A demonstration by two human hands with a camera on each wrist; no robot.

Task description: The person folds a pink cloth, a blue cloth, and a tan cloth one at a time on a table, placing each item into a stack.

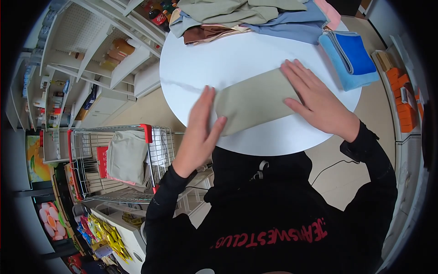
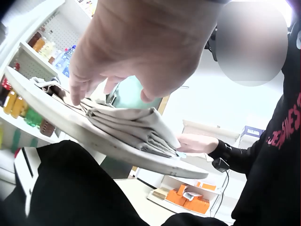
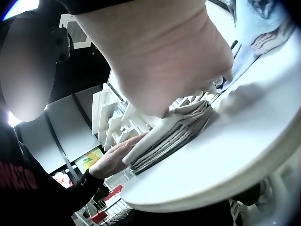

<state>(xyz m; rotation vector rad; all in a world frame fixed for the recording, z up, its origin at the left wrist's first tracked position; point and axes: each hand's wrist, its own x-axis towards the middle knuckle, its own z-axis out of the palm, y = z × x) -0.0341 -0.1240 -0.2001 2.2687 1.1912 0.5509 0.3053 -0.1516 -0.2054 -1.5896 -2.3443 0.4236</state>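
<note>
A grey-green cloth (image 1: 258, 101), folded into a thick rectangle, lies on the white round table (image 1: 191, 82). In the head view my left hand (image 1: 200, 125) is at its left end, fingers straight, thumb by the near corner. My right hand (image 1: 319, 98) rests on the right end with fingers extended. Several stacked layers of the cloth (image 2: 136, 127) show from the side in the left wrist view, and the layered cloth (image 3: 169, 136) also shows beneath my right hand (image 3: 164, 61) in the right wrist view.
A heap of clothes (image 1: 255, 18) covers the table's far side. Blue folded towels (image 1: 349, 59) lie at its right edge. A shopping cart (image 1: 148, 132) holding folded cloth (image 1: 125, 157) stands at the left, before shelves (image 1: 68, 41). Orange boxes (image 1: 404, 102) sit on a right-hand shelf.
</note>
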